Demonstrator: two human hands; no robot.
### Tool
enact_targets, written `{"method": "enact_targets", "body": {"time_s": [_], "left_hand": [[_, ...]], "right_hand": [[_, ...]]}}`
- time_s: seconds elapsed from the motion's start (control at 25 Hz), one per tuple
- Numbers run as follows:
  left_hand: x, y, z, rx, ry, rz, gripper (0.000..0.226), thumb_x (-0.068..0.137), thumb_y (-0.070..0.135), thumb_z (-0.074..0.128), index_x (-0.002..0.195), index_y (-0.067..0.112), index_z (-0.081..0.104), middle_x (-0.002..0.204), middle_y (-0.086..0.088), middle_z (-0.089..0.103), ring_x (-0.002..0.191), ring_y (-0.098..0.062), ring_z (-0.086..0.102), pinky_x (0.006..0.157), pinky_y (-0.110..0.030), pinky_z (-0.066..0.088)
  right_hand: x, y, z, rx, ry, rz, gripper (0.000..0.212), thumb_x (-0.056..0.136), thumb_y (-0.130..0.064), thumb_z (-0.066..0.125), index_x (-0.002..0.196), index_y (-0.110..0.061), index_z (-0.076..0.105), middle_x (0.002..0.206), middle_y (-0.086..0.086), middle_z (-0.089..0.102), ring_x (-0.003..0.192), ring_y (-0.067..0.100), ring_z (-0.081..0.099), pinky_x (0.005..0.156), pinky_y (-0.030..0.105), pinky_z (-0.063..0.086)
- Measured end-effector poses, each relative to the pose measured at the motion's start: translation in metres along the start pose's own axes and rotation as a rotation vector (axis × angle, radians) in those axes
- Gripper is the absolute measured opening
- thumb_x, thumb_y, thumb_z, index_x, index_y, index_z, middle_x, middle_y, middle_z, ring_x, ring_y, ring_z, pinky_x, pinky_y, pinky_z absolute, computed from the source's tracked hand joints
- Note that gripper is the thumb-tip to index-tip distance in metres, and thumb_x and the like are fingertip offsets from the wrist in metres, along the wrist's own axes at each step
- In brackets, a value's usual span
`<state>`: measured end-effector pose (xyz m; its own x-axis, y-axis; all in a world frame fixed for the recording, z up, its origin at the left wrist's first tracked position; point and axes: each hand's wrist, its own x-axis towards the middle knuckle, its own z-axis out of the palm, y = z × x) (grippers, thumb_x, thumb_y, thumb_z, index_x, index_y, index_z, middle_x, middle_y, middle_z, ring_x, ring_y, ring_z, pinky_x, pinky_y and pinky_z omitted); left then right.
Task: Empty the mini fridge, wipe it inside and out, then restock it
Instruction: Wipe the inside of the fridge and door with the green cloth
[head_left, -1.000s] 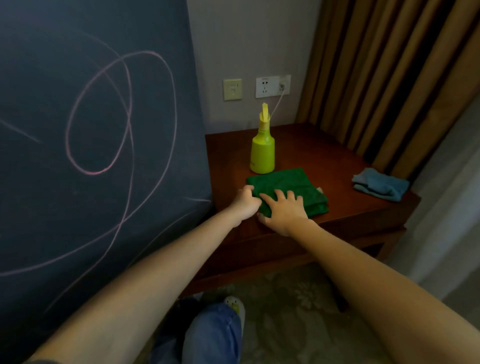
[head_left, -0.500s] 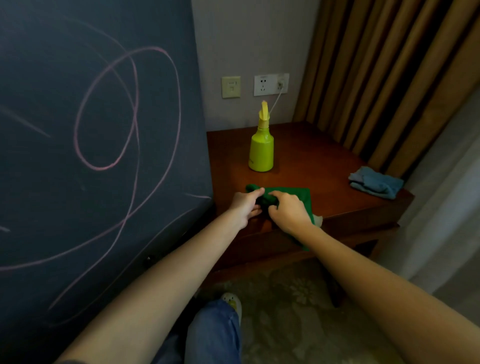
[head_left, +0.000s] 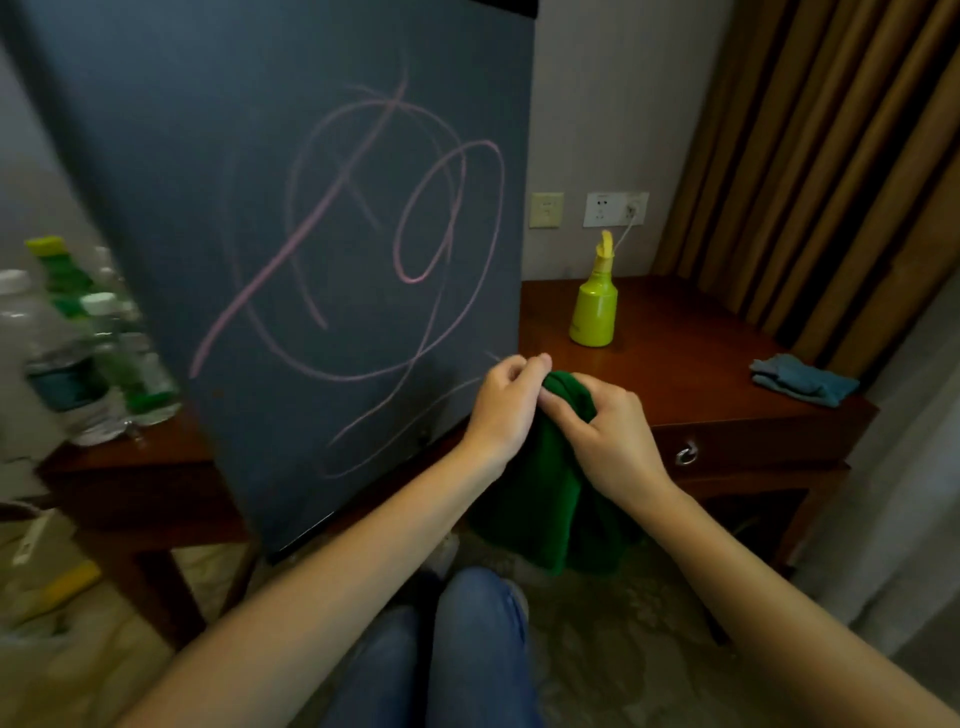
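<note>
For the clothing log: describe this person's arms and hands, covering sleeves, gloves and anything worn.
The left forearm and right forearm are bare to the frame's edge; no sleeve shows. The left hand and right hand wear no gloves, and no ring, watch or bracelet is visible on fingers or wrists. Below them, blue denim trousers cover the legs.

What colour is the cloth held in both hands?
Dark green; the soft cloth shows best in the head view.

Right of the dark chalk-scribbled mini fridge (head_left: 311, 234), a brown wooden table (head_left: 701, 374) bears a lime plastic spray bottle (head_left: 594, 312), with a folded blue cloth (head_left: 802, 378) farther right. Clear plastic bottles (head_left: 78, 353) stand left; a green fabric cloth (head_left: 550, 493) hangs before its right corner.
</note>
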<state>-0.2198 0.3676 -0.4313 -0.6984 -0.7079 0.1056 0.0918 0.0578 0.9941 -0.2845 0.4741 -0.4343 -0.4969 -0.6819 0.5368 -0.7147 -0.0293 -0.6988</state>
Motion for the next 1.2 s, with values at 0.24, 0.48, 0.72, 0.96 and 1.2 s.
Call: {"method": "enact_targets", "body": {"time_s": [0.24,0.48,0.72,0.96,1.2], "left_hand": [[-0.131,0.054,-0.098,-0.054,0.146,0.34,0.026,0.092,0.031,0.055,0.076,0.011,0.048,0.071,-0.006,0.044,0.07,-0.018,0.044,0.064,-0.031,0.038],[-0.183,0.058,-0.213,0.088,0.472,0.396,0.025,0.095,0.028,0.051,0.08,0.008,0.055,0.073,-0.004,0.054,0.071,-0.011,0.054,0.063,-0.021,0.043],[-0.154,0.037,-0.304,0.291,0.622,0.063,0.022,0.1,0.007,0.04,0.103,0.016,0.06,0.098,-0.001,0.06,0.093,-0.018,0.058,0.066,-0.018,0.045],[-0.137,0.016,-0.314,0.451,0.398,-0.137,0.04,0.099,0.002,0.033,0.132,0.016,0.051,0.127,0.001,0.054,0.113,-0.012,0.05,0.096,-0.031,0.041],[-0.142,0.015,-0.291,0.523,0.341,-0.077,0.036,0.099,0.004,0.033,0.126,0.017,0.053,0.119,0.0,0.058,0.106,-0.011,0.055,0.09,-0.026,0.043]], "right_hand": [[-0.045,-0.122,0.042,0.182,-0.215,-0.274,0.015,0.096,-0.029,0.053,0.097,-0.019,0.064,0.085,-0.011,0.067,0.079,0.003,0.064,0.069,0.025,0.048],[-0.053,-0.197,0.131,0.292,-0.456,-0.258,0.004,0.095,-0.028,0.055,0.094,-0.025,0.058,0.088,-0.008,0.065,0.085,0.008,0.062,0.074,0.029,0.048],[-0.005,-0.208,0.274,0.56,-0.469,0.287,0.022,0.09,-0.025,0.058,0.104,-0.011,0.066,0.106,0.014,0.068,0.1,0.031,0.063,0.093,0.047,0.049],[0.013,-0.18,0.301,0.407,-0.291,0.464,0.039,0.096,-0.032,0.051,0.125,-0.006,0.053,0.121,0.013,0.061,0.111,0.032,0.057,0.094,0.036,0.046],[-0.022,-0.174,0.268,0.383,-0.164,0.357,0.037,0.099,-0.032,0.046,0.124,-0.006,0.052,0.119,0.01,0.061,0.111,0.027,0.057,0.094,0.034,0.045]]}}
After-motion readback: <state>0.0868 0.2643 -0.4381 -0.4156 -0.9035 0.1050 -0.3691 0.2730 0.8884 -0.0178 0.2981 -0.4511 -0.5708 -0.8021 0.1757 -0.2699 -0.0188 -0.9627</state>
